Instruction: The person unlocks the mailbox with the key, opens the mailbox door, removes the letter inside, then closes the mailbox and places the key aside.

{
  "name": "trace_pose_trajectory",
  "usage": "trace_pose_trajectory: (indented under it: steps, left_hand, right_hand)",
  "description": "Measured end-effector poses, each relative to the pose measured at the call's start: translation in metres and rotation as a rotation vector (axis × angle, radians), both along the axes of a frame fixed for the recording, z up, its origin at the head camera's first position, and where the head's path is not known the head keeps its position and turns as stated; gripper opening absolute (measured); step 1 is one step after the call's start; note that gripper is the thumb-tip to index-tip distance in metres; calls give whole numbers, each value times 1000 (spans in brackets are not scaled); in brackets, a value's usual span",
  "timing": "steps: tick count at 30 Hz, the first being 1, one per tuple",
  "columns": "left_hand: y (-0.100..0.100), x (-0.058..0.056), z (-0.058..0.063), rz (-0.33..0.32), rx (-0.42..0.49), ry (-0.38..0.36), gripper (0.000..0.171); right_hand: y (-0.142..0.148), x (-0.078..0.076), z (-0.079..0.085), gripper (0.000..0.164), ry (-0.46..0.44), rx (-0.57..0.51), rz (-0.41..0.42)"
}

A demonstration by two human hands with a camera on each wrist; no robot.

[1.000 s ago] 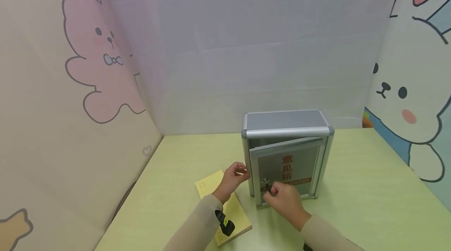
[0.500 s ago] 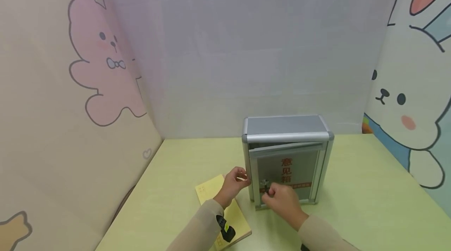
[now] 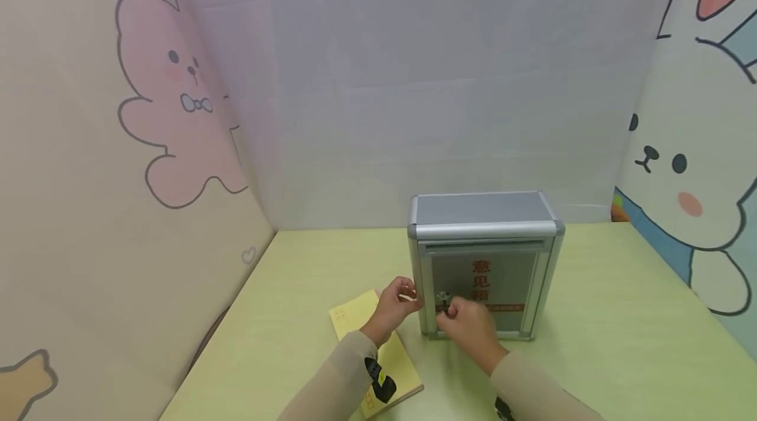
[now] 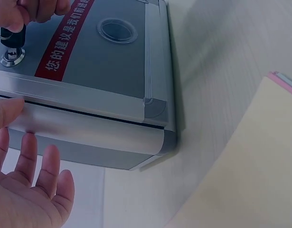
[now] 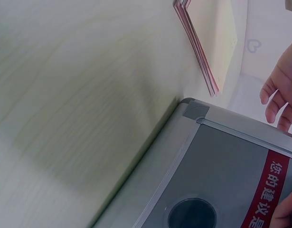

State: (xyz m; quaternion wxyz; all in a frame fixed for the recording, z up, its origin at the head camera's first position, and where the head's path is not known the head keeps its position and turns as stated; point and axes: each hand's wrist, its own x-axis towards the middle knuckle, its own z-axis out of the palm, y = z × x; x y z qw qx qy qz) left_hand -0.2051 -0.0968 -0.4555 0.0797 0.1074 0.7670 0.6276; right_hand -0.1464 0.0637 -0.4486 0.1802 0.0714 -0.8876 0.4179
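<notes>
A grey suggestion box [image 3: 481,209] with silver metal edges stands upright on the table. Its front door [image 3: 511,276], with red characters and a red strip, sits flush in the frame. A key [image 4: 14,39] with a black head is in the door's round lock [image 4: 13,57]. My right hand [image 3: 472,329] pinches the key's head between thumb and curled fingers. At the box's left side is my left hand [image 3: 391,309]. In the left wrist view its thumb rests on the metal side edge, with the other fingers loosely extended along the side.
A stack of yellow envelopes [image 3: 403,365] lies on the pale table [image 3: 609,316], left of the box and partly under my left forearm. A white cloth wall [image 3: 378,106] rises behind the table, and cartoon-printed cloths hang at both sides.
The box's door was ajar and has swung inward until flush with the frame. My right hand moved in with it, still pinching the key. My left hand stayed at the box's left side.
</notes>
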Motion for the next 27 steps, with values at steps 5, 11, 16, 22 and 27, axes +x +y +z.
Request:
trace_pose_trajectory:
  steps: [5, 11, 16, 22, 27]
  left_hand:
    - [1, 0, 1, 7, -6, 3, 23]
    - [1, -1, -1, 11, -19, -7, 23]
    - [1, -2, 0, 6, -22, -5, 23]
    - [3, -2, -1, 11, -24, 2, 24]
    - [5, -3, -2, 11, -15, 15, 24]
  right_hand:
    - [0, -2, 0, 25, 4, -3, 6]
    - [0, -1, 2, 24, -29, 6, 0]
    - [0, -3, 2, 24, -12, 23, -5]
    - [0, -6, 0, 25, 39, 48, -4]
    - [0, -9, 0, 26, 7, 43, -4]
